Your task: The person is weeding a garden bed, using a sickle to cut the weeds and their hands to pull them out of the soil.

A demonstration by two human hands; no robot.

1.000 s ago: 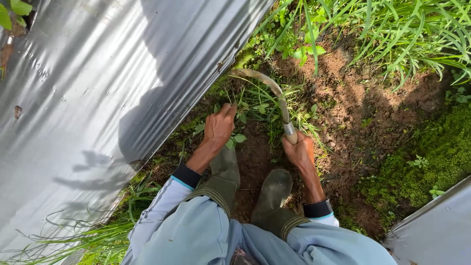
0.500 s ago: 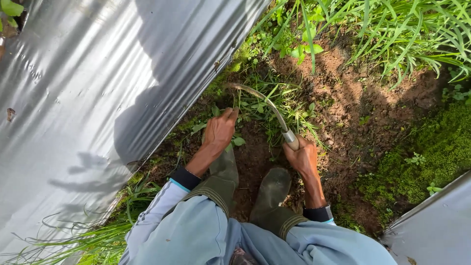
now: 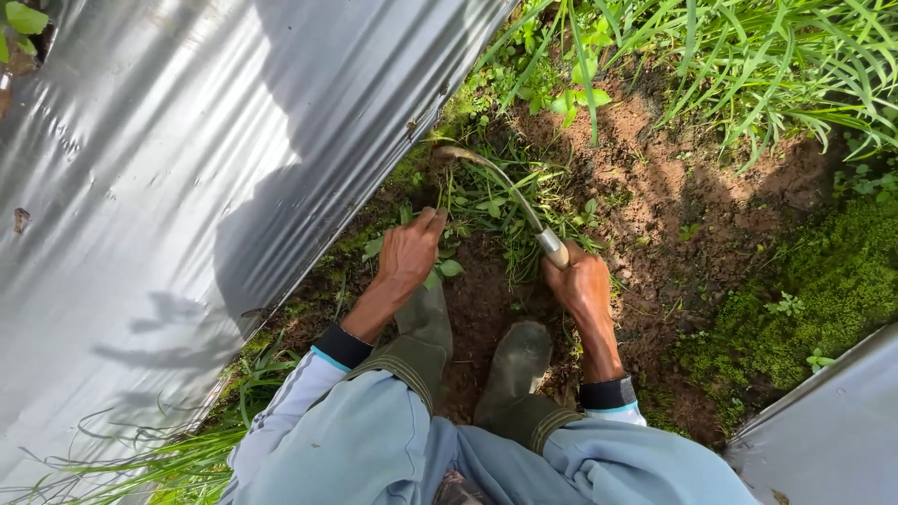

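Sickle [image 3: 505,187]: thin curved blade, muddy, arcing from pale handle end at 4 o'clock up to tip at 10 o'clock, tip down in weeds [image 3: 496,210] beside silver sheeting.
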